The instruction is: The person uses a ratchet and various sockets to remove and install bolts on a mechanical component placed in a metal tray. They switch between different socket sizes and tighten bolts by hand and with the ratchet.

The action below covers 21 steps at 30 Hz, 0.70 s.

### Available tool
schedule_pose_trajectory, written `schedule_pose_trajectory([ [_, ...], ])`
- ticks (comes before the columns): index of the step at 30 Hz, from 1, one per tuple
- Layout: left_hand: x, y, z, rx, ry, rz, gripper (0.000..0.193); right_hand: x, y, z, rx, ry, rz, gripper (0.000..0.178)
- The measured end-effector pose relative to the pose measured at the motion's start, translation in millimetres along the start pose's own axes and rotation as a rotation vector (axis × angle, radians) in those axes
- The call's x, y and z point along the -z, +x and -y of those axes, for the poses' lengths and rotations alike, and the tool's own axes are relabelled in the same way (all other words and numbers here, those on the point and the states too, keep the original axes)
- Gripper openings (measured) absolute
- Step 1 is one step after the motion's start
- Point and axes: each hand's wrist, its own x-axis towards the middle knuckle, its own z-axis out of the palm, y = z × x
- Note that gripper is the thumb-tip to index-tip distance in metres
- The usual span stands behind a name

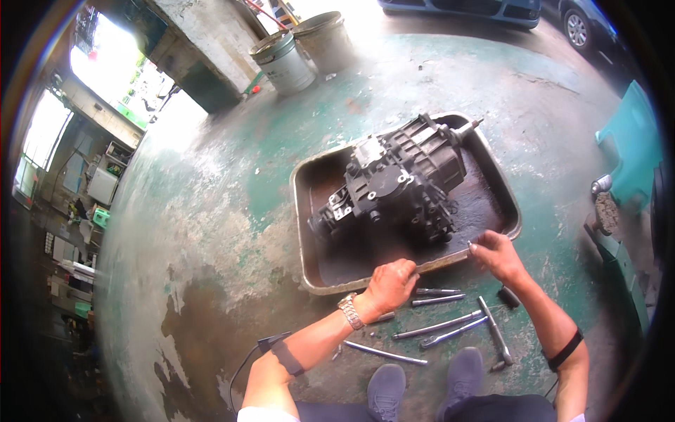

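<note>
A dark metal gearbox [404,176] lies on its side in a shallow, oily metal tray [304,239], its shaft pointing over the far right corner. My left hand [391,287] is closed at the tray's near rim; its fingers curl under, hiding whatever they hold. My right hand [496,257] pinches with thumb and forefinger above the near right corner of the tray. A tiny pale spot shows at those fingertips, too small to name. Both hands are apart from the gearbox.
Several steel wrenches and bars, among them a ratchet [453,333] and a T-shaped handle [496,330], lie between the tray and my shoes [387,392]. A dark socket [508,296] sits by my right forearm. Two buckets [284,65] stand far off; a green cabinet [622,274] is at right.
</note>
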Motion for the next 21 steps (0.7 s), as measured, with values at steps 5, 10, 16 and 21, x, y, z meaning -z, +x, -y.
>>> schedule_pose_trajectory([
  [5,42.6,65.9,-14.8,-0.065,0.025,-0.102,0.011,24.0,33.1,91.3,-0.057,0.283,0.125,0.022],
  [10,80.3,132.9,-24.4,-0.035,0.039,-0.317,0.014,19.3,78.3,134.0,0.178,0.212,0.028,0.03],
  [16,86.2,126.7,-22.1,0.122,-0.135,-0.487,0.019,3.4,106.9,113.9,0.479,-0.076,-0.339,0.029],
  [21,66.7,91.2,13.0,0.201,-0.147,-0.463,0.019,-19.6,92.4,83.4,0.594,-0.353,-0.358,0.04],
])
